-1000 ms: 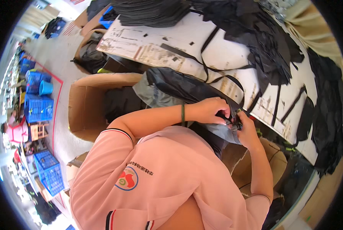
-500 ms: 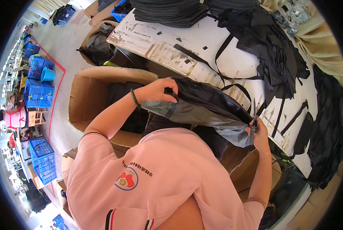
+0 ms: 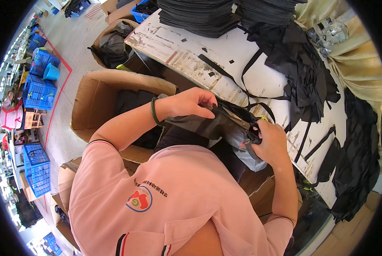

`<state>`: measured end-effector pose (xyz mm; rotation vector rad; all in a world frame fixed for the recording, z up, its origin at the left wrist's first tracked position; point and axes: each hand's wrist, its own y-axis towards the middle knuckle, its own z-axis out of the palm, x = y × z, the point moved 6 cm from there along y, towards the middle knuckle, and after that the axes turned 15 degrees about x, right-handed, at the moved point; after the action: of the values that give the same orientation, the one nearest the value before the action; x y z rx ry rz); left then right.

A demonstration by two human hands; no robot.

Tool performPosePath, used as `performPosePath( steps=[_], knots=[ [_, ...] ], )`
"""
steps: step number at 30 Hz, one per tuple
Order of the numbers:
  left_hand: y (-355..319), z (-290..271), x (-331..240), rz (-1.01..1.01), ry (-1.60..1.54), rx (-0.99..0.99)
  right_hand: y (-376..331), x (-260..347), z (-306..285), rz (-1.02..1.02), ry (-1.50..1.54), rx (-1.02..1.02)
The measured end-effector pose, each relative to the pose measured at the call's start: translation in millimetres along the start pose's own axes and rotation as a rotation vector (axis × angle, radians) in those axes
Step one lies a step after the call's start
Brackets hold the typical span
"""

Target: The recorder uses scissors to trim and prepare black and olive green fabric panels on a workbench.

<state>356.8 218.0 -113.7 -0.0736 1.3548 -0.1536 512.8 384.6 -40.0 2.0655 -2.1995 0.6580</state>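
I hold a black fabric bag [image 3: 218,123] with grey lining and black straps between both hands, just in front of my chest at the table's near edge. My left hand [image 3: 190,102] grips its left end, fingers curled over the fabric; a dark green band circles that wrist. My right hand [image 3: 271,141] clutches the bag's right end, bunched together with the straps. A pale grey part of the bag hangs below my right hand.
A white worktable [image 3: 242,64] carries stacks of black fabric pieces [image 3: 199,15], loose black straps [image 3: 250,68] and heaped black cloth [image 3: 306,72]. An open cardboard box [image 3: 101,98] with dark fabric stands at my left. Blue crates [image 3: 39,89] line the floor far left.
My hands have come closer together, folding the bag that was stretched wide half a second ago. The left hand moved right, toward the right hand.
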Motion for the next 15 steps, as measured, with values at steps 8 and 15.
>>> performPosePath(
  steps=[8,15],
  knots=[
    [5.4,5.8,1.2,-0.057,0.015,-0.008,8.2,6.0,0.7,-0.045,-0.096,0.095],
    [7.0,8.6,-3.4,-0.09,0.04,0.013,9.7,10.1,-4.6,-0.07,-0.073,0.094]
  ],
)
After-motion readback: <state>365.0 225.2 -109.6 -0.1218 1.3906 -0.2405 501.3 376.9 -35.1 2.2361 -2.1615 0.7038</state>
